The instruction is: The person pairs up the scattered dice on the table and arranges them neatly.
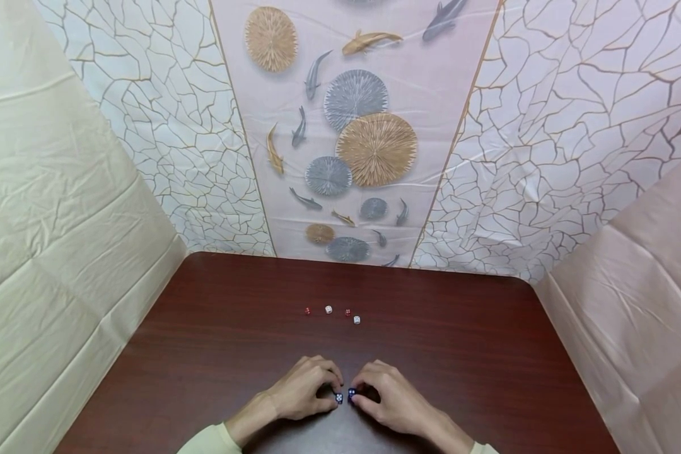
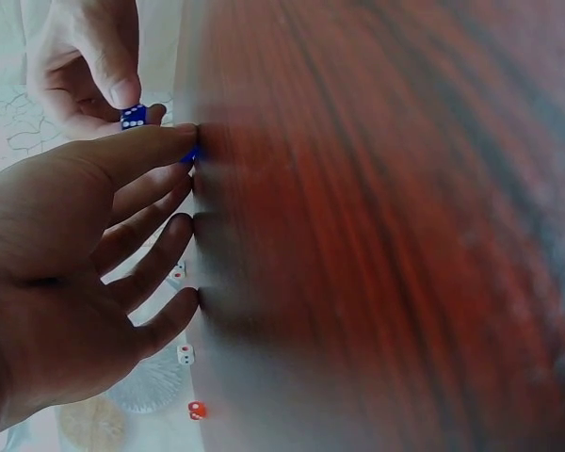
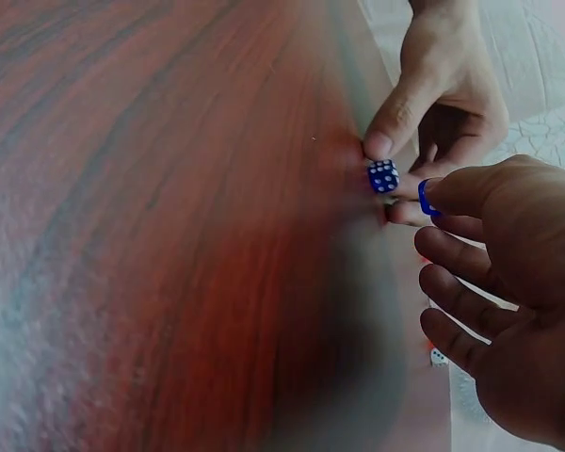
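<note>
Near the front of the table, my left hand (image 1: 303, 388) pinches a blue die (image 1: 338, 398) with white pips between thumb and fingers, down at the tabletop. Just across from it, my right hand (image 1: 394, 397) pinches a second blue die (image 1: 351, 393). A small gap separates the two dice. In the left wrist view the right hand's die (image 2: 134, 118) looks a little raised off the surface. Part of the right hand's die (image 3: 427, 198) is hidden by the thumb in the right wrist view, while the left hand's die (image 3: 383, 176) shows plainly.
Beyond the hands on the dark red-brown table (image 1: 232, 315) lie a red die (image 1: 308, 311), a white die (image 1: 328, 309), another red die (image 1: 348, 313) and another white die (image 1: 357, 320). Patterned cloth (image 1: 340, 126) hangs behind the table, with plain cloth at both sides.
</note>
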Demonstrator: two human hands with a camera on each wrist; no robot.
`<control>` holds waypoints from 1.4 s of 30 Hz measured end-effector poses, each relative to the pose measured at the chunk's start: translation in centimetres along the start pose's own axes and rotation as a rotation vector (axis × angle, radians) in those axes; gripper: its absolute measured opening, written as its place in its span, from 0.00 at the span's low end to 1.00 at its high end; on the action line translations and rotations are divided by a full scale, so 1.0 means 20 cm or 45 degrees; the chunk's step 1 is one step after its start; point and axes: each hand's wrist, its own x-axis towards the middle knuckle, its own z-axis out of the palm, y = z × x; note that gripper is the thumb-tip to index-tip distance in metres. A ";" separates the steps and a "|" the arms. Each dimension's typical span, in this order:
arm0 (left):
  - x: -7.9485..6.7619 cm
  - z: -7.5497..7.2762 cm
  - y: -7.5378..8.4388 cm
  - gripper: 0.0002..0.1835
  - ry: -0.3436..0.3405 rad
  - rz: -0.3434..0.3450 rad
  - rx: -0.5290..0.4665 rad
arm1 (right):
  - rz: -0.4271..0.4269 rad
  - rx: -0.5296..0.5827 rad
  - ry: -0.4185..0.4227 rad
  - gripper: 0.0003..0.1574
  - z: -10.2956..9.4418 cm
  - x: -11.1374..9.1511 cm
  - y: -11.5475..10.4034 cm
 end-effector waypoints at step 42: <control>0.00 0.00 0.00 0.07 -0.021 -0.033 -0.008 | 0.028 -0.022 -0.062 0.04 0.10 0.01 0.01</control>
